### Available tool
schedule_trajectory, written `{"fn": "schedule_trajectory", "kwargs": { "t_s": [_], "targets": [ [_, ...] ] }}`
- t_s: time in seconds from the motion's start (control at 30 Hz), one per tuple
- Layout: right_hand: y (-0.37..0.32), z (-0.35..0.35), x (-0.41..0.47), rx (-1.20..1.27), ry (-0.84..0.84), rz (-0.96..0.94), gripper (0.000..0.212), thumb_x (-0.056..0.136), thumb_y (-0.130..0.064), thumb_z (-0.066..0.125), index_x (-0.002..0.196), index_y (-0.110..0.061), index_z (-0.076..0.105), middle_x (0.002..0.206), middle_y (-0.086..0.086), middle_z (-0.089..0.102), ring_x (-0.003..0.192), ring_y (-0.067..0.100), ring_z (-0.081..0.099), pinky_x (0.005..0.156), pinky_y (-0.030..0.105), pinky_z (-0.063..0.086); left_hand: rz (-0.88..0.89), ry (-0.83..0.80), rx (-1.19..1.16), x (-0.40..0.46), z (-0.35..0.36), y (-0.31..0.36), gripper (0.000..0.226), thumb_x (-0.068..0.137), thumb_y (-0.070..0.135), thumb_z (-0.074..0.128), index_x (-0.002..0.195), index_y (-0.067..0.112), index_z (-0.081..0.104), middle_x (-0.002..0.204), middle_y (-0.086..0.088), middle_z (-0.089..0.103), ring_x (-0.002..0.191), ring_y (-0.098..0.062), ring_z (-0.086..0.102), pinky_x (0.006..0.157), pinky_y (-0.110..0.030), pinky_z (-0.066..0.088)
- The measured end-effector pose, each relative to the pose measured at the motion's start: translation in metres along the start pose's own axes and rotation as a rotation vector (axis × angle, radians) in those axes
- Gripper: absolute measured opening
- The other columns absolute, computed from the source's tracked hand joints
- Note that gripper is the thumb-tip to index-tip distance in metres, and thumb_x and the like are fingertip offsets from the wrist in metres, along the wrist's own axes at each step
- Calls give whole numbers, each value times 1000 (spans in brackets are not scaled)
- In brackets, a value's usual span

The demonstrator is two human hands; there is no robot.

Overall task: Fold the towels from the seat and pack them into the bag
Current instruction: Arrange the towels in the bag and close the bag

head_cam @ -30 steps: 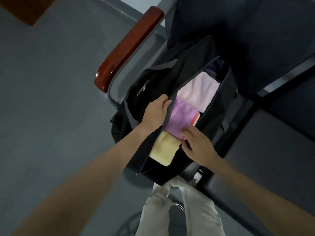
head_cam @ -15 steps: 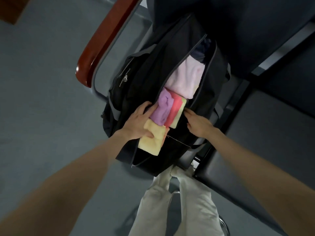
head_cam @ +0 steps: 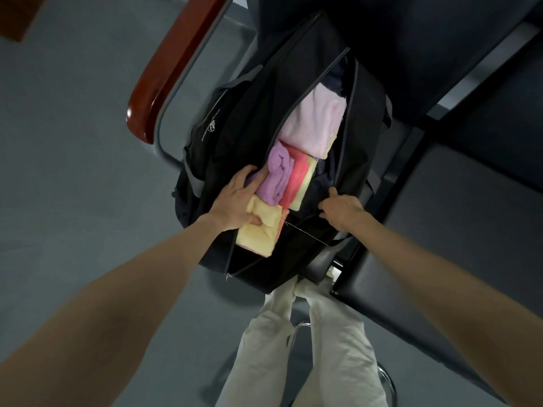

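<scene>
A black bag (head_cam: pixel 252 118) lies unzipped on the dark seat (head_cam: pixel 458 207). Inside it are a pale pink towel (head_cam: pixel 316 124) at the far end, then a purple towel (head_cam: pixel 276 174), a red towel (head_cam: pixel 298 177) and a yellow-green one side by side. Nearest me a pale yellow towel (head_cam: pixel 258 233) sticks out of the opening. My left hand (head_cam: pixel 235 201) lies on the bag's left side, its fingers against the purple towel and its thumb pressing into the yellow one. My right hand (head_cam: pixel 340 210) grips the bag's right zipper edge.
A red-brown wooden armrest (head_cam: pixel 173 63) on a grey metal frame runs along the bag's left. More dark seats (head_cam: pixel 484 118) extend to the right. Grey floor (head_cam: pixel 73 171) lies to the left. My light trousers (head_cam: pixel 308 342) and a chrome ring show below.
My right hand left the towels and took the bag's right edge, pulling the opening wider. My left hand slid off the left edge onto the purple and yellow towels.
</scene>
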State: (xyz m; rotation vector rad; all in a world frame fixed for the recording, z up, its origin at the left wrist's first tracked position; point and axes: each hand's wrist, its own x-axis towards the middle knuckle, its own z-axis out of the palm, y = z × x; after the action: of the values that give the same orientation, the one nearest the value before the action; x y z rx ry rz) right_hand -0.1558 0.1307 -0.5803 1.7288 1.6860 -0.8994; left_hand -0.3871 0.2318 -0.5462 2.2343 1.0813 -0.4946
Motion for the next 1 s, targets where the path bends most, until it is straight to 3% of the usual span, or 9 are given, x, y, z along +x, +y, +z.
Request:
{"fn": "schedule_trajectory", "kwargs": {
  "t_s": [0.13,0.2,0.3,0.47,0.6,0.7,0.83,0.93,1.0],
  "targets": [
    [0,-4,-13,54,-12,-24,33,93,-11,53,126,-15,55,146,17,29,112,32,54,74,31,42,-8,9,-6,-1,1,3,123,67,35,85,153,33,-3,157,-5,-1,146,-25,6,117,-40,20],
    [4,-6,-27,150,10,-86,29,90,-13,58,117,-19,59,131,13,39,107,32,56,71,30,39,-13,13,9,-2,2,4,122,67,36,84,154,31,-1,157,-6,-1,146,-25,6,118,-40,19],
    [10,-7,-51,278,21,-209,21,83,-20,69,104,-21,67,105,3,35,87,26,54,67,31,43,-20,17,33,-2,2,6,121,66,39,84,154,29,0,157,-7,-1,146,-26,5,118,-37,17],
    [8,-13,-80,492,118,-324,10,82,-20,71,91,-16,72,97,3,36,86,22,51,79,37,48,-8,34,112,-1,0,6,120,66,46,83,154,28,4,156,-10,4,143,-30,9,117,-40,16],
    [-10,-32,-95,611,294,-368,11,82,-19,71,93,-16,73,97,1,34,83,17,48,79,38,49,47,40,183,3,-9,5,117,64,48,83,154,30,10,150,-12,15,133,-31,21,111,-40,26],
    [-27,-47,-103,690,474,-353,12,84,-19,70,95,-16,72,98,2,36,77,13,47,75,29,48,89,-23,-4,7,-24,-4,100,69,31,84,151,27,27,144,-12,24,129,-29,30,110,-33,29],
    [-50,-61,-96,812,672,-316,12,83,-14,71,95,-12,72,99,3,39,69,7,47,71,19,44,-20,-164,-487,0,-54,-7,47,85,9,68,131,19,59,147,-3,34,138,-17,31,106,-21,26],
    [-62,-71,-79,761,680,-271,17,84,-15,70,100,-11,71,104,5,41,70,13,52,73,29,51,-83,-302,-692,-17,-70,-6,34,75,16,58,105,21,73,151,5,34,138,-13,30,115,-31,21],
    [-66,-78,-70,715,677,-212,17,85,-19,68,101,-12,69,110,6,41,72,18,56,74,36,52,-66,-377,-691,-29,-72,-5,32,66,28,61,94,28,75,154,7,28,139,-13,27,118,-37,18]
  ]
}}
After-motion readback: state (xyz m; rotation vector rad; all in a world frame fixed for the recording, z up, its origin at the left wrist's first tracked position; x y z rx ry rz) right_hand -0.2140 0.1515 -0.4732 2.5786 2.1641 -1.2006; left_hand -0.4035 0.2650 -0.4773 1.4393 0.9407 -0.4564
